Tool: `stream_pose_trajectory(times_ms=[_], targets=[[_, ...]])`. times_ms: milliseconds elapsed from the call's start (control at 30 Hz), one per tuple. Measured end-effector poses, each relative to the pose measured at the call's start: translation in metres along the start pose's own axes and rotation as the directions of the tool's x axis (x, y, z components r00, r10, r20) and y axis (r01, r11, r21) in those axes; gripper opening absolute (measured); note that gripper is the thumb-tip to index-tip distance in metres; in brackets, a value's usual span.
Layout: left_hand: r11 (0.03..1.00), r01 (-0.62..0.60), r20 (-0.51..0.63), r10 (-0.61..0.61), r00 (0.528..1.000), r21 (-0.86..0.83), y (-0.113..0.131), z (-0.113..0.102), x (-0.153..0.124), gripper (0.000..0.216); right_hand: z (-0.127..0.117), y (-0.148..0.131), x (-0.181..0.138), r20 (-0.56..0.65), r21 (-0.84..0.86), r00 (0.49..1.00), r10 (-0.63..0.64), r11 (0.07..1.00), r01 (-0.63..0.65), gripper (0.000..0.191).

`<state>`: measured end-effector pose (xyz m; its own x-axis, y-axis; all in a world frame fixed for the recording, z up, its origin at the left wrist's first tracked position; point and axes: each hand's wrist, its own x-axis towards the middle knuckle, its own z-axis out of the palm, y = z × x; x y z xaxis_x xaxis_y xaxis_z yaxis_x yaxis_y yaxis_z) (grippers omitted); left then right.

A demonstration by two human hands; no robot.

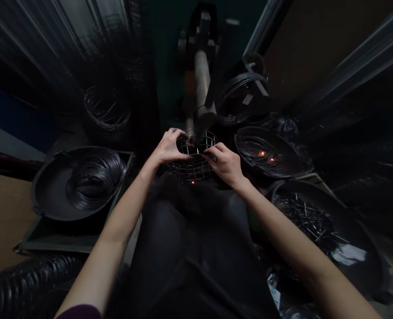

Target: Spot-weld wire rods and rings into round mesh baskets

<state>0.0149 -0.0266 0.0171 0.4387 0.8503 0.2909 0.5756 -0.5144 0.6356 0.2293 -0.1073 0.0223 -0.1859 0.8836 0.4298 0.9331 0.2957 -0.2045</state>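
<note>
A round wire basket sits between my hands, in front of a machine with a thick pale cylindrical arm. My left hand grips the basket's near left rim, thumb along the top wire and fingers curled over the side. On the right of the same rim, my right hand pinches the wire between thumb and fingers. Orange sparks glow just below the basket and over the tray at its right. The machine's lower tip is partly hidden by the basket wires.
At left, a dark basin holds coiled wire rings. More rings stand in a stack behind it. On the right are a tray of wire rings and a basin of short metal rods. A wire coil hangs beside the machine.
</note>
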Motion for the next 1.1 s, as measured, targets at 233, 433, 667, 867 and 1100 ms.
stream_pose_trajectory(times_ms=[233,433,667,867,1100], targets=[[1.0,0.0,0.006,0.0,1.0,0.01,-0.008,-0.004,0.021,0.065,0.012,0.003,0.015,-0.031,0.22,0.988,0.155,0.965,-0.144,0.016],[0.999,-0.025,0.012,0.025,1.0,-0.024,-0.011,-0.007,0.035,0.067,0.011,0.004,0.024,-0.044,0.369,0.938,0.344,0.878,-0.304,0.023],[0.918,0.04,0.001,-0.043,0.999,-0.395,-0.071,0.011,-0.02,0.12,-0.045,0.022,-0.072,0.227,0.573,0.848,0.479,0.639,-0.514,0.046],[0.853,0.131,-0.076,-0.195,0.978,-0.505,-0.095,0.035,-0.04,0.124,-0.034,0.043,-0.171,0.461,0.384,0.789,0.406,0.711,-0.589,0.034],[0.92,-0.001,-0.132,-0.056,0.99,-0.393,-0.055,0.002,-0.069,0.093,-0.028,0.028,-0.154,0.486,0.504,0.77,0.413,0.587,-0.633,0.042]])
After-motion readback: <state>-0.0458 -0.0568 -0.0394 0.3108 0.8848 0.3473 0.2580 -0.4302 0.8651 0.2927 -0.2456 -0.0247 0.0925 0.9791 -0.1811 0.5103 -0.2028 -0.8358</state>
